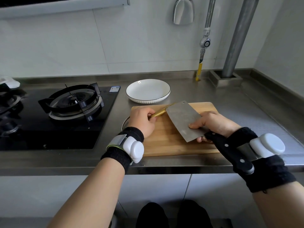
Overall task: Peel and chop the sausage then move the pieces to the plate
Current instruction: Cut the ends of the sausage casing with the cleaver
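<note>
A thin sausage in a gold wrapper (159, 113) lies on the wooden cutting board (166, 142). My left hand (143, 121) grips its near end, fingers curled round it. My right hand (213, 125) holds a cleaver (184, 120) where the blade meets the black handle, thumb pressed on the flat of the blade. The blade's front corner meets the sausage near its far end, which the blade hides. The white plate (148, 90) with a dark rim stands empty just behind the board.
A black gas hob (72, 102) fills the steel counter to the left of the board. A round metal rim (124, 124) shows under my left wrist. Pipes and a yellow hose (199, 71) rise at the back right. The counter's front edge runs just below the board.
</note>
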Demonstrator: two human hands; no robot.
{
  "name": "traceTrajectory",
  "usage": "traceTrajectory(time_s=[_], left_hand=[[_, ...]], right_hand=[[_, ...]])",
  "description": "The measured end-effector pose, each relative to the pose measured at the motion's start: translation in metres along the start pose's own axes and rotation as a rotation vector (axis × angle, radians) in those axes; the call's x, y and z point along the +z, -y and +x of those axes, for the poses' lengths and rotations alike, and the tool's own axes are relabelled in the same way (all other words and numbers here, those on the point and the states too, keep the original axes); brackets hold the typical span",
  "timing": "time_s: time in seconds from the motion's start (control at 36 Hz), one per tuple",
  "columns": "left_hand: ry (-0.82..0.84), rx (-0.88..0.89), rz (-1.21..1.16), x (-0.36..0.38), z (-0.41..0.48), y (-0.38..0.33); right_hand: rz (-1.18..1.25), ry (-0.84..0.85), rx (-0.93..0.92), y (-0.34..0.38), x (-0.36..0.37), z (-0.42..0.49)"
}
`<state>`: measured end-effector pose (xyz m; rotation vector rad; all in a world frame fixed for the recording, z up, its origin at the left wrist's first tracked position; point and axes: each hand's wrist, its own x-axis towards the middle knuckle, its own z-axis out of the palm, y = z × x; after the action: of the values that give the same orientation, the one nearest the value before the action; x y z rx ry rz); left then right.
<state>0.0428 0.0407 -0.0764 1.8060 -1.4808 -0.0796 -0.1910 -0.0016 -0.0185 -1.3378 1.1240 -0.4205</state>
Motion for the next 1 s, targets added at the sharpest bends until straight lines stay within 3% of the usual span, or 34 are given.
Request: traceTrajectory(time_s=[1.0], left_hand=[[-0.021, -0.129, -0.102, -0.005, -0.004, -0.013]], right_hand=[[-0.013, 0.013, -0.024, 0.003, 0.008, -0.007]])
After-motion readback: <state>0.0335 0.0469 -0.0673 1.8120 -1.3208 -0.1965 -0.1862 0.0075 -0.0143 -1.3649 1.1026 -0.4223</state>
